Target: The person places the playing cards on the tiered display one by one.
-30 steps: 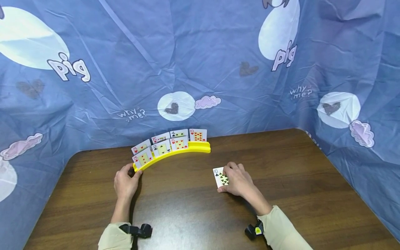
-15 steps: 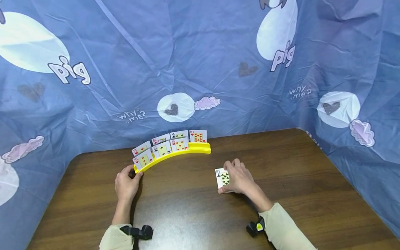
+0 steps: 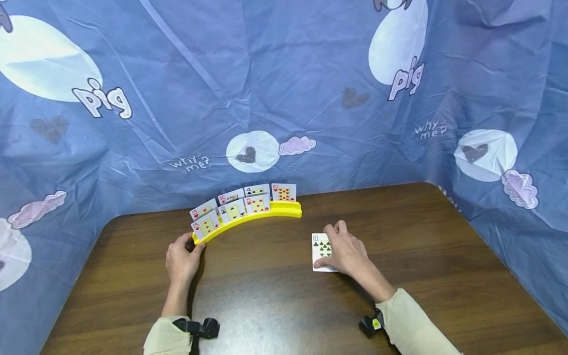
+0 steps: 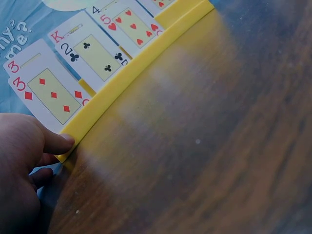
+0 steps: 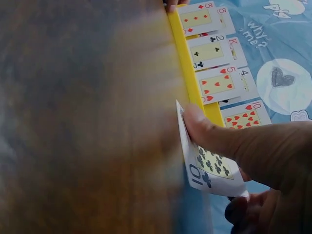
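My left hand point(image 3: 182, 259) grips the near left end of a curved yellow card holder point(image 3: 288, 213), its thumb point(image 4: 61, 143) on the front edge. In the holder's front row stand the three of diamonds point(image 3: 206, 227), two of clubs point(image 3: 232, 212) and five of hearts point(image 3: 257, 203). Behind them a 3, a K and a 4 are partly hidden; the ten of hearts point(image 3: 284, 192) stands at the right end. Right of the holder, my right hand point(image 3: 350, 254) pinches the ten of clubs point(image 5: 214, 168), thumb across its face. The fingers hide part of that card.
The brown wooden table point(image 3: 266, 296) spreads around both hands. A blue patterned cloth point(image 3: 337, 118) hangs along the back and sides, close behind the holder. Black wrist cameras point(image 3: 210, 328) sit at both sleeves.
My right hand has shifted slightly right with the ten of clubs, which has turned a little and now looks straighter in the head view. The left hand keeps its hold on the card holder.
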### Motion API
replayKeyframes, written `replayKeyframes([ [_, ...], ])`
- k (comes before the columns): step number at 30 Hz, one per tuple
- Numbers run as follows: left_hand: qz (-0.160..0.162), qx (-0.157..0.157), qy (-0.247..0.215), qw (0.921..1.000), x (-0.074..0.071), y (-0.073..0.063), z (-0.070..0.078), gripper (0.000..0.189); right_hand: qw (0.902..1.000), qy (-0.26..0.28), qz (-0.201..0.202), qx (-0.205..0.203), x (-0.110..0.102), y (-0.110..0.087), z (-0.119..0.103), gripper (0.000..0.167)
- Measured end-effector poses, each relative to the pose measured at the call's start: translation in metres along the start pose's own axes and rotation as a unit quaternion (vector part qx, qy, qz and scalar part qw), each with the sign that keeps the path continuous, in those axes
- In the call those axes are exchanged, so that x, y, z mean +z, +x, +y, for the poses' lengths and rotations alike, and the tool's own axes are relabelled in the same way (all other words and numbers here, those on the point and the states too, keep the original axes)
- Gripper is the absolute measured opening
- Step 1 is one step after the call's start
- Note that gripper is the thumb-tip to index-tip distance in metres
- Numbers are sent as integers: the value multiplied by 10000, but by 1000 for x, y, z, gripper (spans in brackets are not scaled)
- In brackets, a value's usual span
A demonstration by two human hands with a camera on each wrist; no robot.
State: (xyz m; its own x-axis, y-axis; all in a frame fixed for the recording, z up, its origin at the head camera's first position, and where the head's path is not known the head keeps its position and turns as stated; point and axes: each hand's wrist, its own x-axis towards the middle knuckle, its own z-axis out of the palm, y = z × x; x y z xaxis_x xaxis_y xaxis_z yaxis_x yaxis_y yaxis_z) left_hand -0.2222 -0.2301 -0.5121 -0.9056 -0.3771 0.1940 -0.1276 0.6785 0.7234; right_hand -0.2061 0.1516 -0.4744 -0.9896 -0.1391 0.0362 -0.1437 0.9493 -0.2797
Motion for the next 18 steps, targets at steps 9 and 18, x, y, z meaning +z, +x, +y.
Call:
replayKeyframes([
  [9,-40,-60,13,10000,1,0,2,34,9899,993,648,-778,-21,11,-1,13],
  [18,-25,-56,11,10000,1,-1,1,35,9662,1334,1513,-1605,-41,50,-23,8],
])
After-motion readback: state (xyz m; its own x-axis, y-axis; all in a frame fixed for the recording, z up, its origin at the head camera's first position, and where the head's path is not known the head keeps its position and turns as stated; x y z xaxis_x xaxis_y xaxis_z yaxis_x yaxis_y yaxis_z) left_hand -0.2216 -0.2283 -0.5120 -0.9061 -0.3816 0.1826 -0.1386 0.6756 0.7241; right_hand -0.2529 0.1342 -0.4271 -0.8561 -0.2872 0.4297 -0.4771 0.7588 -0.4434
